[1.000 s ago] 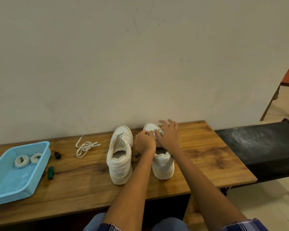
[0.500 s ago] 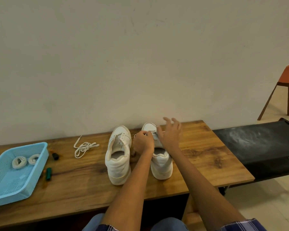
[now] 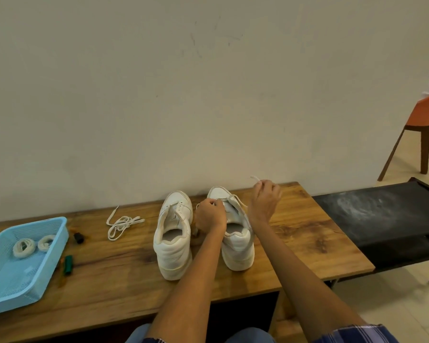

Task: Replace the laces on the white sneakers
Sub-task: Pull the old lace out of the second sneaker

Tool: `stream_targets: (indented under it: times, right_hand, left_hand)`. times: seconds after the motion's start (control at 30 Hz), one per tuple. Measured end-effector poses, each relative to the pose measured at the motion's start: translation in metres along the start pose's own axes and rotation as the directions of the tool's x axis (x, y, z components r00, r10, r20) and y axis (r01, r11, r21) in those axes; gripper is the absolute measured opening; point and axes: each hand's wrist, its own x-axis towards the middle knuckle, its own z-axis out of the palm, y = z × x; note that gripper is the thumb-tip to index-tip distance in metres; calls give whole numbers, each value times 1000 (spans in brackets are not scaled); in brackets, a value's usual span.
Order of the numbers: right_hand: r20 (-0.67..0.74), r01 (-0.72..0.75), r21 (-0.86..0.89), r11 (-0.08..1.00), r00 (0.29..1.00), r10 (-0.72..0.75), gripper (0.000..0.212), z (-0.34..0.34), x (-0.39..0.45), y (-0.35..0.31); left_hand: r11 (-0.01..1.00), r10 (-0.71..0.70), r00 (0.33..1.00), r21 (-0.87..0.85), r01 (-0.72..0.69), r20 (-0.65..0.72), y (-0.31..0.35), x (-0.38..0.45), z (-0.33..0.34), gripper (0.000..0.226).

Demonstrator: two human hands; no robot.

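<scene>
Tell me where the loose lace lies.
In the head view, the loose lace lies on the wooden table, between the blue basket and the left sneaker.

Right hand (image 3: 264, 201) pinches lace (image 3: 235, 199); left hand (image 3: 210, 215) grips right sneaker (image 3: 234, 233).

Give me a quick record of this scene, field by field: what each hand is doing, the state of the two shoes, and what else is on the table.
left hand: pinches the lace at the right sneaker's eyelets
right hand: raised, pinches the lace end above the shoe
right sneaker: partly laced, heel toward camera
left sneaker: no lace visible
loose lace: lies on the wooden table, left of the shoes
blue basket: holds two coiled laces
</scene>
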Motion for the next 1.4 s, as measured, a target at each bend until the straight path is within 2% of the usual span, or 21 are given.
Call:
stream_targets:
  times: [0.07,0.1,0.17,0.23,0.27,0.3,0.4,0.47,0.5,0.57,0.67,0.7,0.77,0.83,0.9,0.97,1.07,1.27,1.33,1.4]
  right_hand:
    - [73,-10,-31,999,997,12,28,1,9,-1]
    - [166,-7,-54,999,986,16,29,2,16,-2]
    - [440,-15,-114,993,896,64,42,4,25,-6]
    - [615,-22,-173,985,779,125,58,6,26,-9]
    - [640,-8,-192,981,758,131,61,5,24,-10]
    - [631,23,-204,979,767,114,59,4,20,-10]
    - [463,145,-212,966,886,-31,41,-3,4,-11]
    - [426,148,-180,972,903,-59,31,-3,-3,-13]
    - [469,162,-190,968,881,-56,27,-2,-6,-12]
    - [581,291,-295,910,811,-71,21,2,-10,-10]
    - [689,538,-455,710,718,-102,31,4,-11,-7]
    - [696,553,-462,693,711,-104,35,5,-12,-7]
    - [698,518,-445,731,712,-80,39,5,-11,-6]
    - [699,487,-414,769,711,-73,38,1,-10,-7]
    - [682,427,-373,823,728,-69,35,-4,-8,-8]
    - [648,336,-342,878,761,-39,32,-8,-8,-8]
    - [620,273,-310,910,784,-24,34,-10,-8,-6]
    - [596,275,-300,913,801,-46,34,-12,-10,-4]
    - [581,264,-313,912,813,-36,34,-11,-9,-3]
    - [577,253,-316,914,816,-26,34,-10,-10,-4]
  left_hand:
    - [1000,2,1000,4,-2,-1,0,0,0,24]
    - [1000,0,1000,5,0,0,0,0,0,24]
    - [1000,-1,1000,4,1,2,0,1,0,24]
    - [1000,1,1000,5,-1,6,-1,1,0,25]
    - [1000,3,1000,6,-3,9,-1,1,1,25]
    - [1000,1,1000,6,-1,11,-2,2,1,25]
    - [1000,-5,1000,-1,5,11,-2,3,1,24]
    - [1000,-3,1000,-7,3,20,-2,3,0,24]
    - [1000,-6,1000,-10,6,25,-2,2,0,25]
    - [999,-37,998,-5,37,55,0,4,-3,26]
    - [994,-100,977,70,88,189,7,17,-10,32]
    - [992,-112,966,88,94,235,11,23,-13,34]
    - [989,-103,955,126,70,277,17,32,-13,39]
    - [973,-35,963,227,-28,266,24,36,-12,42]
    - [903,71,948,384,-193,310,31,35,-5,36]
    - [763,175,920,542,-352,351,35,33,0,29]
    - [543,313,868,677,-497,386,34,32,5,33]
    - [249,465,742,733,-633,483,38,43,6,25]
    - [191,513,694,720,-667,506,36,44,7,23]
    - [182,567,652,695,-696,504,31,46,8,25]
